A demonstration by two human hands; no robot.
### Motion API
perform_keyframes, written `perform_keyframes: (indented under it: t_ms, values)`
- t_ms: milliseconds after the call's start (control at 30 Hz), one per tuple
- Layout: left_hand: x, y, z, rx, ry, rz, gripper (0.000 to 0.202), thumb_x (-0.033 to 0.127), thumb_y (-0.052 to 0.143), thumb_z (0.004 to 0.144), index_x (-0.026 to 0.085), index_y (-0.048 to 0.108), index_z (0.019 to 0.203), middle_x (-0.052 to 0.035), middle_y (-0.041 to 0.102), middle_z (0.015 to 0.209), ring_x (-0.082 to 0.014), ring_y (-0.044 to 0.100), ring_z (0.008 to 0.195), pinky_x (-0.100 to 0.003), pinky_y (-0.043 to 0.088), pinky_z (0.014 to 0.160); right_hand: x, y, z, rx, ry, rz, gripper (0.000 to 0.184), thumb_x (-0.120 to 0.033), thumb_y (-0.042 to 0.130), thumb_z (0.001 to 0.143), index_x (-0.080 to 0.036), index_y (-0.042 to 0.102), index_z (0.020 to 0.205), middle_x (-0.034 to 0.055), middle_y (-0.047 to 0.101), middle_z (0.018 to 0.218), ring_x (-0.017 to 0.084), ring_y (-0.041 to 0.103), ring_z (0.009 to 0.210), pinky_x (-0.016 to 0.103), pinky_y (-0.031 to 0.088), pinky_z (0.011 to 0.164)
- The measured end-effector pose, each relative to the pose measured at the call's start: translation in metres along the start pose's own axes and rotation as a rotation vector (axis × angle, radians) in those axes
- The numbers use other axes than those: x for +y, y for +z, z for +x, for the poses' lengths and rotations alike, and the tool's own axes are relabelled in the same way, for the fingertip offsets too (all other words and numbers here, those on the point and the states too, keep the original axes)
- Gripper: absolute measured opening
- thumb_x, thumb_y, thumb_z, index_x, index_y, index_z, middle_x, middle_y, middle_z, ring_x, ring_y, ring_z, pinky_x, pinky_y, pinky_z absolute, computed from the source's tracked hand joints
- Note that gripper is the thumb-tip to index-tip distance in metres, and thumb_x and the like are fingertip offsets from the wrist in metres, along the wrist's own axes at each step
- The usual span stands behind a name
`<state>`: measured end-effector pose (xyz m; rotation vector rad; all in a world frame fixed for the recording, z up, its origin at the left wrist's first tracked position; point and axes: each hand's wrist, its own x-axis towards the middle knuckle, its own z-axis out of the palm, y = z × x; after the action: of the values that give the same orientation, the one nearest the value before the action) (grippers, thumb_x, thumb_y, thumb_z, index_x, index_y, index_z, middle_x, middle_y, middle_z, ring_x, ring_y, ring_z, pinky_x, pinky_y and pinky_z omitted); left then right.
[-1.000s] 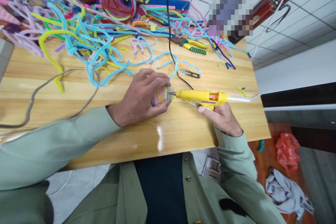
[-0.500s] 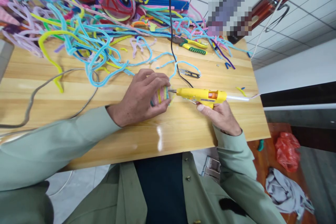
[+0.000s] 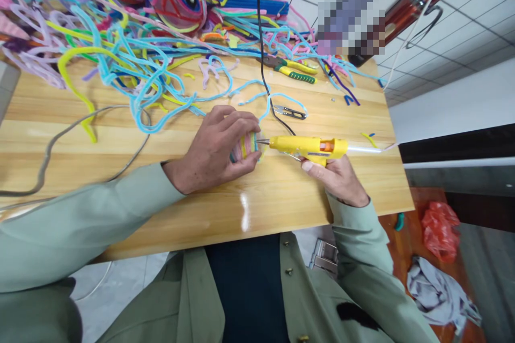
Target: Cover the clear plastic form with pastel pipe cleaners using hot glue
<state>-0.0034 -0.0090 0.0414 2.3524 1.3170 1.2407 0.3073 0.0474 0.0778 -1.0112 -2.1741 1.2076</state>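
My left grip [image 3: 219,144] clasps a striped pipe-cleaner piece [image 3: 245,147]; by head view, I see the right grip [image 3: 340,179] holding a yellow hot-glue gun [image 3: 295,145], nozzle [image 3: 264,141] at the piece's edge.

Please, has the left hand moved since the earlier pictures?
No; judged against the black snips, the left hand shows no visible shift.

The head camera looks forward and down from close above the table [image 3: 289,198].

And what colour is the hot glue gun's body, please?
The glue gun's body is yellow in the head view.
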Motion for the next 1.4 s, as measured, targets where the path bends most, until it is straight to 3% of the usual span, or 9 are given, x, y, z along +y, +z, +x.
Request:
perform_keyframes:
  t_ms: [733,933,1000,1067,1133,1267,1333,1400]
  values:
    - [0.001,-0.001,-0.001,0.008,0.003,0.008,0.029,0.032,0.070,0.104,0.028,0.061,0.131,-0.0099,0.079,0.135,-0.0330,0.072,0.120,-0.057,0.053,0.109,0.000,0.001,0.001,0.005,0.025,0.069,0.040,-0.064,0.079,0.101,-0.025,0.086,0.111,0.0048,0.088,0.106,0.025,0.081,0.093,0.038,0.067,0.085]
    - [0.001,-0.003,0.001,-0.010,0.007,0.002,0.028,0.035,0.069,0.105,0.030,0.060,0.130,-0.0092,0.080,0.135,-0.0333,0.074,0.118,-0.059,0.054,0.108,-0.003,0.003,0.005,-0.037,0.056,0.142,0.042,-0.066,0.082,0.097,-0.025,0.084,0.102,0.0036,0.083,0.094,0.024,0.079,0.091,0.036,0.067,0.082]
    - [0.000,-0.004,0.001,-0.011,0.020,-0.004,0.031,0.034,0.071,0.104,0.030,0.059,0.132,-0.0093,0.079,0.136,-0.0340,0.075,0.119,-0.059,0.055,0.108,-0.003,0.003,0.006,-0.017,0.077,0.188,0.045,-0.069,0.084,0.094,-0.024,0.080,0.095,0.0010,0.076,0.080,0.020,0.072,0.077,0.033,0.063,0.071]
    - [-0.001,-0.004,0.001,-0.015,0.019,0.005,0.033,0.034,0.071,0.104,0.031,0.058,0.134,-0.0092,0.079,0.137,-0.0347,0.075,0.120,-0.059,0.055,0.107,0.001,0.001,0.008,0.057,0.095,0.290,0.049,-0.072,0.086,0.091,-0.024,0.075,0.089,-0.0028,0.064,0.068,0.015,0.057,0.059,0.030,0.053,0.058]
    - [-0.002,-0.004,0.000,-0.020,0.003,0.010,0.034,0.034,0.071,0.104,0.033,0.057,0.135,-0.0085,0.078,0.139,-0.0353,0.074,0.120,-0.060,0.055,0.108,0.008,-0.005,0.012,0.213,0.086,0.425,0.051,-0.074,0.088,0.087,-0.026,0.072,0.091,-0.0041,0.061,0.067,0.012,0.047,0.051,0.030,0.046,0.050]
    - [-0.002,-0.002,-0.001,-0.006,0.014,-0.005,0.035,0.035,0.070,0.104,0.035,0.057,0.136,-0.0082,0.078,0.140,-0.0346,0.074,0.119,-0.060,0.056,0.108,0.037,-0.027,0.020,0.571,0.137,0.633,0.043,-0.067,0.085,0.091,-0.028,0.072,0.103,0.0013,0.079,0.100,0.012,0.059,0.059,0.029,0.058,0.057]
    - [-0.003,-0.001,-0.001,0.017,0.024,-0.012,0.034,0.034,0.070,0.104,0.034,0.058,0.136,-0.0084,0.079,0.137,-0.0340,0.075,0.118,-0.059,0.056,0.107,0.055,-0.041,0.022,0.652,0.220,0.786,0.038,-0.058,0.092,0.087,-0.028,0.073,0.102,-0.0002,0.082,0.104,0.010,0.062,0.064,0.025,0.063,0.061]
    - [-0.003,-0.001,0.000,0.033,0.028,-0.017,0.035,0.034,0.072,0.102,0.034,0.060,0.135,-0.0082,0.079,0.135,-0.0343,0.076,0.117,-0.058,0.056,0.106,0.073,-0.053,0.021,0.649,0.264,0.887,0.035,-0.053,0.094,0.086,-0.028,0.073,0.100,-0.0033,0.082,0.099,0.009,0.066,0.068,0.021,0.065,0.063]
